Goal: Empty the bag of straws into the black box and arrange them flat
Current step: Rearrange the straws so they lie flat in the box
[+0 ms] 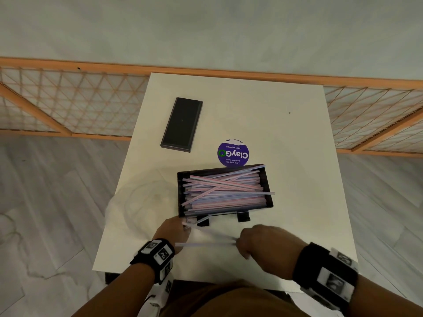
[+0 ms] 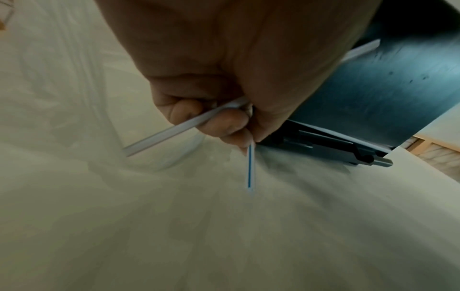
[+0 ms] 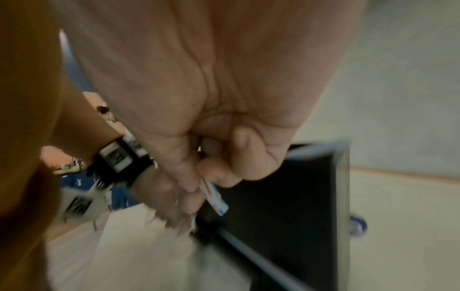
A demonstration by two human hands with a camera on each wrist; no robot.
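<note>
A black box (image 1: 269, 179) on the white table holds several pink and blue striped straws (image 1: 224, 191) lying crosswise, some poking over its rim. The clear plastic bag (image 1: 142, 202) lies crumpled left of the box. My left hand (image 1: 175, 229) is at the box's near left corner, its fingers (image 2: 224, 126) curled round a couple of loose straws (image 2: 174, 132). My right hand (image 1: 258, 241) is to its right, above the table, pinching the ends of straws (image 3: 215, 196). One straw (image 1: 206, 244) stretches between the two hands.
The box's black lid (image 1: 182, 124) lies at the table's far left. A round purple sticker (image 1: 233, 153) sits just behind the box. The table's near edge (image 1: 206, 279) is close under my wrists. A wooden lattice rail (image 1: 68, 101) runs behind the table.
</note>
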